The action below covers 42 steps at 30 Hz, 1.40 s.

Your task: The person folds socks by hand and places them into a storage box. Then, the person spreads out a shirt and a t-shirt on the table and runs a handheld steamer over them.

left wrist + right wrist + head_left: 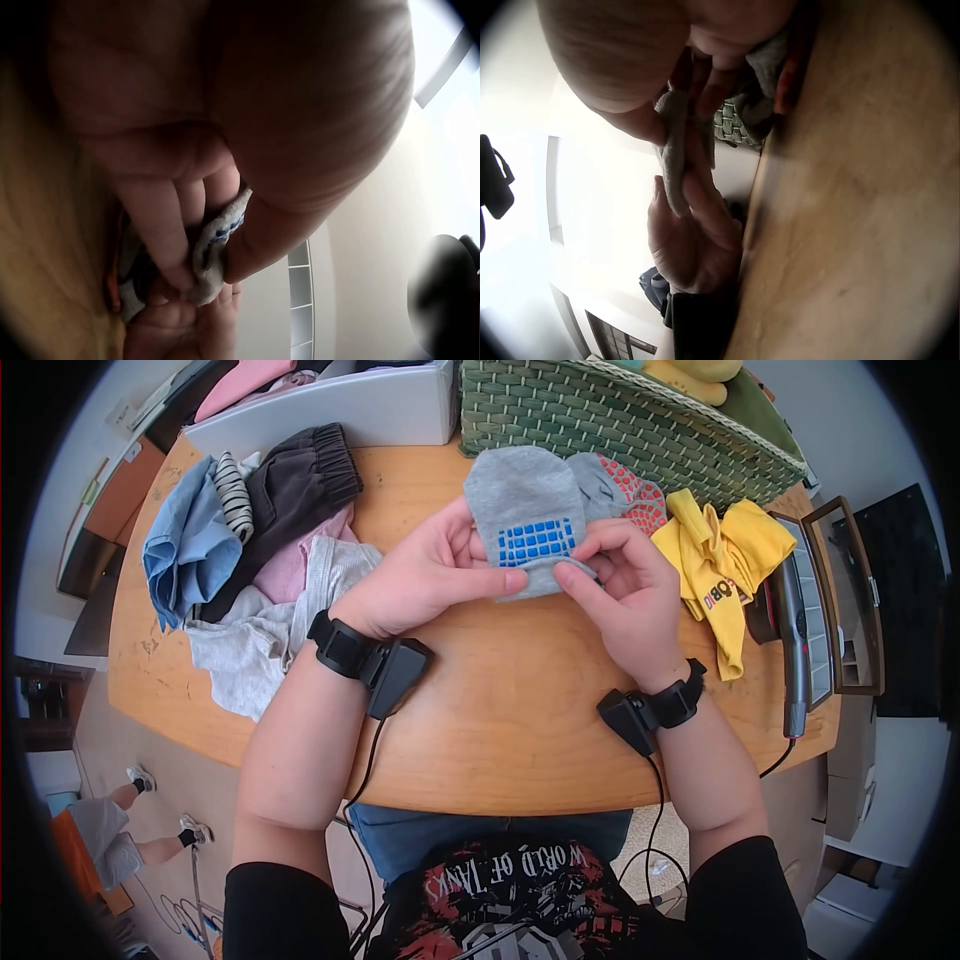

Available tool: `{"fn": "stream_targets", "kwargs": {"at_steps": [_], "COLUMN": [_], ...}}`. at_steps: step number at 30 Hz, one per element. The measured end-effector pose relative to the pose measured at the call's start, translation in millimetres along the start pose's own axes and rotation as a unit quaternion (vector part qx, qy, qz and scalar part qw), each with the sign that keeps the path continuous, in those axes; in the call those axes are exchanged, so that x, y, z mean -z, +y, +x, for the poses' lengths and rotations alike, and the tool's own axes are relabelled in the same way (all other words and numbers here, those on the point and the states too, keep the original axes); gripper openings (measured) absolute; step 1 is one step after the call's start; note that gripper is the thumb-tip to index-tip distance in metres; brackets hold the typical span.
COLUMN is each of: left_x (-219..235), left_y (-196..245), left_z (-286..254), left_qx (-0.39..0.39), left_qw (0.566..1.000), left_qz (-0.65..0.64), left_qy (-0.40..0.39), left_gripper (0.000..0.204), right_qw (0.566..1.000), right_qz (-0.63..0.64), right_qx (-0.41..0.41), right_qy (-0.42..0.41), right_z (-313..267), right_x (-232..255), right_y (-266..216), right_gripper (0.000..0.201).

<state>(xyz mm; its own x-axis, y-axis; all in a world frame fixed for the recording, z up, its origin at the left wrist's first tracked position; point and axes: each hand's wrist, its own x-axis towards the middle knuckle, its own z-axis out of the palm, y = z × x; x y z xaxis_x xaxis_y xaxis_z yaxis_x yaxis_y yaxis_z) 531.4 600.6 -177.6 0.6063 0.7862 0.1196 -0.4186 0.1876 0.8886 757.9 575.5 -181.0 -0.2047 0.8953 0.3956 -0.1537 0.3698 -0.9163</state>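
A grey sock [525,485] with blue grip dots is held above the table between both hands, its near edge folded over. The left hand [425,570] pinches its left side, thumb on top and fingers beneath. At its lower right, the right hand [635,590] pinches the folded edge between thumb and fingers. Just behind the right hand lies another grey sock [592,485] with red dots. In the left wrist view the sock's edge [210,274] sits between thumb and fingers; the right wrist view shows the grey fabric [673,142] gripped from the side.
On the table's left lie blue, dark and light grey clothes [300,480]. A yellow garment [720,560] is at the right, beside a black device [795,650] with a cord. A white box [330,415] and a green woven basket [620,430] stand at the back.
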Motion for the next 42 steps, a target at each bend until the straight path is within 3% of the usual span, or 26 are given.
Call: {"fn": "stream_targets", "kwargs": {"at_steps": [7,22,28,31,34,36,37,42], "left_x": [7.7,6.5,-1.0,2.8,7.6,-0.1,-2.9,9.4], "left_y": [1.7,3.4,9.9,8.9,1.7,3.5,4.0,-0.4], "left_z": [-0.7,-0.6,-1.6,-2.2,0.0,1.2,1.5,-0.1], "left_qx": [0.013,0.009,-0.003,0.0,0.009,0.005,0.002,0.026], "left_qw": [1.0,1.0,0.998,0.999,0.999,0.999,0.998,0.999], "left_qz": [0.014,-0.006,-0.042,-0.028,-0.009,-0.007,-0.004,0.007], "left_qy": [0.016,0.03,0.037,0.021,0.036,0.046,0.057,0.029], "left_gripper": [0.065,0.06,0.061,0.063,0.063,0.055,0.047,0.051], "right_qw": [0.997,0.998,0.996,0.998,0.996,0.977,0.977,0.974], "right_qz": [0.047,0.03,0.003,-0.042,-0.086,-0.2,-0.2,-0.212], "right_qx": [-0.057,-0.046,0.019,-0.01,0.023,0.078,0.078,0.077], "right_qy": [0.021,-0.018,-0.086,-0.048,-0.01,-0.004,-0.004,-0.008], "right_z": [-0.4,0.6,2.0,1.2,2.3,3.5,3.1,1.6], "right_x": [0.2,3.6,-0.1,-0.5,2.0,4.0,3.5,2.2], "right_y": [-6.1,-4.4,-6.7,-5.4,-4.9,-7.3,-7.6,-6.9], "right_gripper": [0.023,0.02,0.028,0.034,0.031,0.024,0.024,0.021]}}
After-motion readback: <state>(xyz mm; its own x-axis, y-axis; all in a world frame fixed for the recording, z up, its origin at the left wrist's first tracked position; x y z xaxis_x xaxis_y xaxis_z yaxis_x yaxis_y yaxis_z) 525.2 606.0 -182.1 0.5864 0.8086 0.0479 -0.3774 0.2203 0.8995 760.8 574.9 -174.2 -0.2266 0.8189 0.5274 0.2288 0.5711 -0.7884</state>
